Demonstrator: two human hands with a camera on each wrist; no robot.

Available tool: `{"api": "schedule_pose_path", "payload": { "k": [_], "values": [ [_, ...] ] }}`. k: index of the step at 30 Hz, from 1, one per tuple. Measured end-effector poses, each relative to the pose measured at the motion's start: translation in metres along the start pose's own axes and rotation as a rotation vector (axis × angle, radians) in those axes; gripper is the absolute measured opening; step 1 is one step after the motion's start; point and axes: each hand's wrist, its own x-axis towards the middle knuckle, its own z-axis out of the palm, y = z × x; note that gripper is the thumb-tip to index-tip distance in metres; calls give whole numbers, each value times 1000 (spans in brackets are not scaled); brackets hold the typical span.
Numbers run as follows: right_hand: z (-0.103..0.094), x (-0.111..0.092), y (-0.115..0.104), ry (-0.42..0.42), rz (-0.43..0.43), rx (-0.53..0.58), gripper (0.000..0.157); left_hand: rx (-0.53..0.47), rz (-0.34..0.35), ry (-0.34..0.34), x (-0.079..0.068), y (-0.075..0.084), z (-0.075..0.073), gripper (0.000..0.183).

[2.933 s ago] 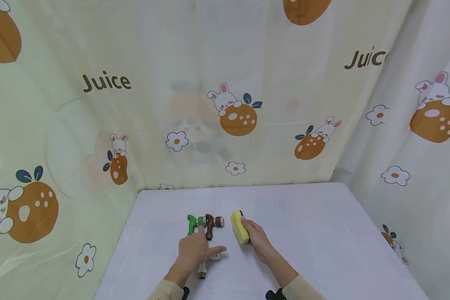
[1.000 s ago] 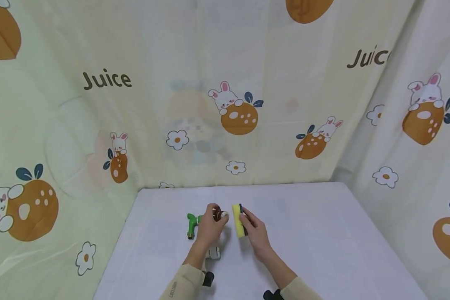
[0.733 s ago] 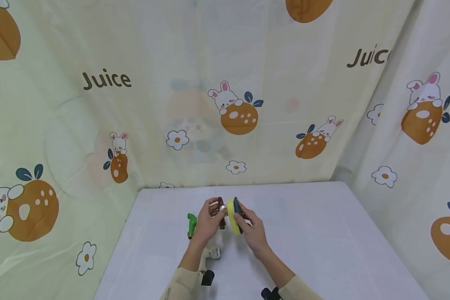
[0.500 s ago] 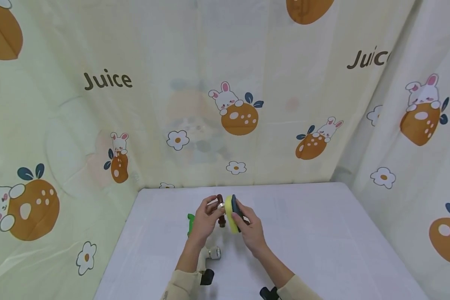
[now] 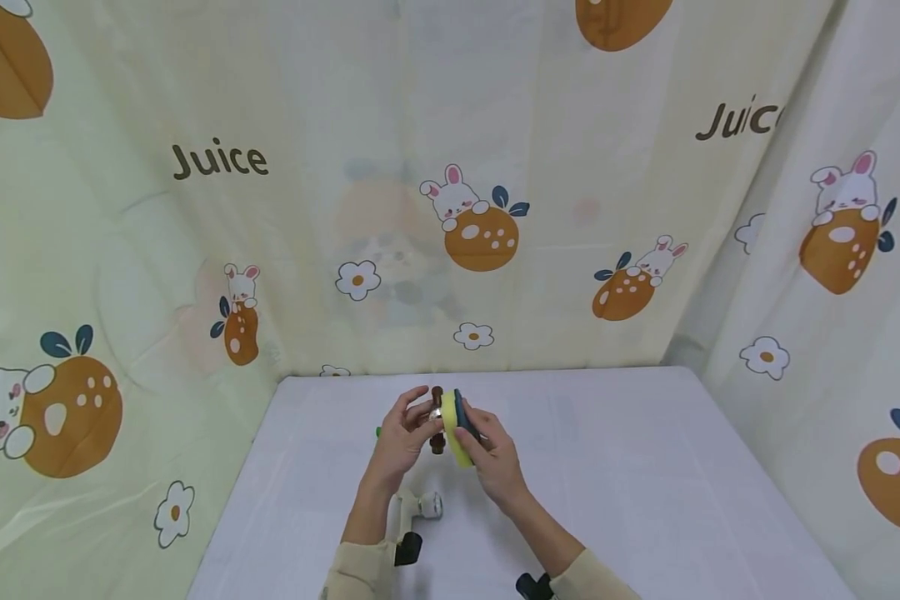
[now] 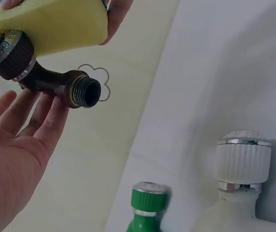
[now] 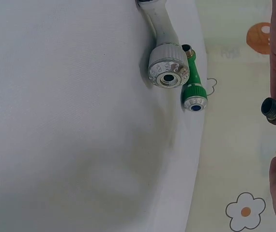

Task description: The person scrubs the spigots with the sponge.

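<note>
My left hand (image 5: 399, 443) holds up a brown spray nozzle (image 6: 51, 81) with a bent body, a threaded open end and a ribbed collar. In the left wrist view the thumb is at its chrome face, and the other fingers support it from below. My right hand (image 5: 501, 463) grips a yellow sponge (image 5: 450, 421) with a dark scouring side. The sponge's yellow side lies against the chrome face of the brown nozzle, above the table. Below lie a white nozzle (image 6: 243, 162) and a green nozzle (image 7: 194, 92); my left hand and forearm hide much of them in the head view.
A white-covered table (image 5: 607, 483) spreads under both hands. Patterned curtains (image 5: 570, 167) hang behind it and at its sides. Black wrist devices (image 5: 534, 587) sit at the sleeve cuffs.
My left hand has picked up the brown nozzle from the table and raised it to the sponge. The right hand has turned the sponge and drifted left with it. White and green nozzles stay put.
</note>
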Motion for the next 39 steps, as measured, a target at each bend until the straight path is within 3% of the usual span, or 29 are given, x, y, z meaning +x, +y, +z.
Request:
{"api": "schedule_pose_path", "payload": {
  "k": [3,11,21,30,35,39],
  "values": [
    [2,3,10,18,-10,-14,47,9,-1,-20,1,1,-1,69],
    [3,3,9,59,-49,-74,46,-53,5,-96,-1,5,-1,66],
    [3,4,16,85,-28,-8,43,-30,11,-106,-8,11,3,73],
    [5,4,14,95,-65,-42,43,-32,54,-128,-12,12,3,75],
    [4,0,-7,78,-63,-63,45,-30,61,-120,-15,9,4,76],
    [5,1,0,81,-52,-90,47,-33,67,-110,-19,7,3,77]
  ]
}}
